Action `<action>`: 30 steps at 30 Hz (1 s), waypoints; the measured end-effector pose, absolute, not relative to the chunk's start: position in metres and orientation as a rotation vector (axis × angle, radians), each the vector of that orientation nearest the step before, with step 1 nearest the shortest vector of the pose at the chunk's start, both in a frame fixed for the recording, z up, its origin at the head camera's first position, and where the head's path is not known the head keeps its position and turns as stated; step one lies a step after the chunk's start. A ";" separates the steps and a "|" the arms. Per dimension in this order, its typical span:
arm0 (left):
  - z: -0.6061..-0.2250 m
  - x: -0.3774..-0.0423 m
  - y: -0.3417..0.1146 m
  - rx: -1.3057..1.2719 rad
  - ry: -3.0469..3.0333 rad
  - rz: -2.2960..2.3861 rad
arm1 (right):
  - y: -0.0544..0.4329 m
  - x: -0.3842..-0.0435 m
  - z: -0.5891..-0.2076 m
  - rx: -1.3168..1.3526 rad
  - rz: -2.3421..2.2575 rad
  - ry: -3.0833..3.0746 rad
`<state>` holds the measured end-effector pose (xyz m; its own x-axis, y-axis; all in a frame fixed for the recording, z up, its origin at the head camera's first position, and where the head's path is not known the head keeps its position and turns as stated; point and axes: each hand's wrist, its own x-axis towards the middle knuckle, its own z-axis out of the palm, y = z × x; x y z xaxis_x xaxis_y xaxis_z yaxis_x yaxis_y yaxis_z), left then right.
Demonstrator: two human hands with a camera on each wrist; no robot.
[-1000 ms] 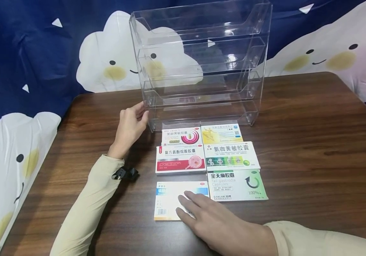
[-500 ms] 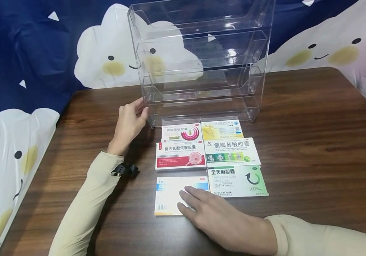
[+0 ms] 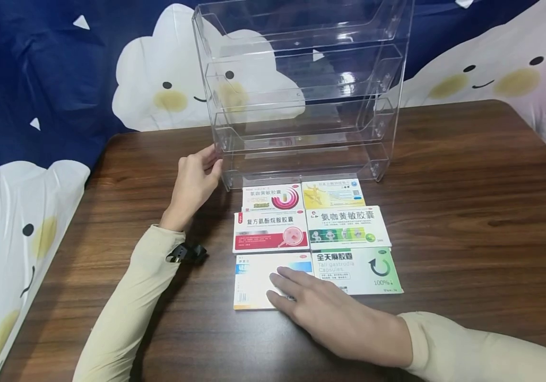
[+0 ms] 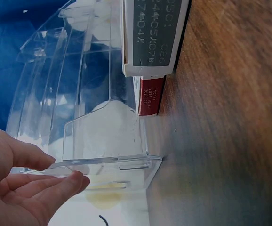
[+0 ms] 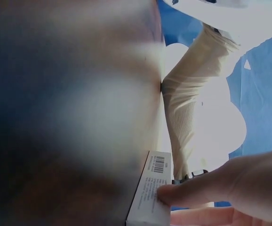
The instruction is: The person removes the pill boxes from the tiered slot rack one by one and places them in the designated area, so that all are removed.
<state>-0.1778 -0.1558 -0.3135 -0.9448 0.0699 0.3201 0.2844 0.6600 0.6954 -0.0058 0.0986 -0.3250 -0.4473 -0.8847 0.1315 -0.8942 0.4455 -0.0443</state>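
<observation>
In the head view, a clear plastic tiered display rack (image 3: 301,122) stands at the back of the table. My left hand (image 3: 193,183) pinches the edge of its left side panel; the left wrist view shows thumb and fingertips on either face. My right hand (image 3: 320,307) lies over a white medicine box (image 3: 251,286) with a blue stripe, covering its right part. Its fingers rest straight across the top, and the thumb presses the near side with the barcode, as the right wrist view shows. This box lies just below a red-and-white medicine box (image 3: 270,232) and left of a green-and-white one (image 3: 363,276).
More medicine boxes lie flat in two columns before the rack: a white one with a green band (image 3: 348,227), a yellow-and-white one (image 3: 334,193) and one with a pink ring (image 3: 270,197). Behind the wooden table (image 3: 468,212) hangs a blue cloud-print curtain (image 3: 53,69).
My right hand has pushed the blue-striped medicine box away from me, closing the gap to the red-and-white box. My left hand has stayed at the rack. The head view has shifted slightly.
</observation>
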 end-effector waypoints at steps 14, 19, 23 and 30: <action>-0.318 -0.178 -0.160 -0.280 -2.608 -1.149 | 0.097 -0.013 -0.328 1.643 0.196 -2.602; -0.319 -0.178 -0.160 -0.279 -2.624 -1.150 | 0.098 -0.015 -0.328 1.639 0.217 -2.638; -0.320 -0.177 -0.160 -0.286 -2.627 -1.144 | 0.099 -0.015 -0.328 1.652 0.214 -2.661; -0.321 -0.177 -0.165 -0.283 -2.625 -1.151 | 0.099 -0.020 -0.331 1.633 0.324 -2.642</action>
<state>-0.1772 -0.1647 -0.3206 -0.9472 0.0728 0.3123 0.2790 0.6672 0.6907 -0.0197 0.0986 -0.3309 -0.4531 -0.8827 0.1245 -0.8866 0.4318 -0.1657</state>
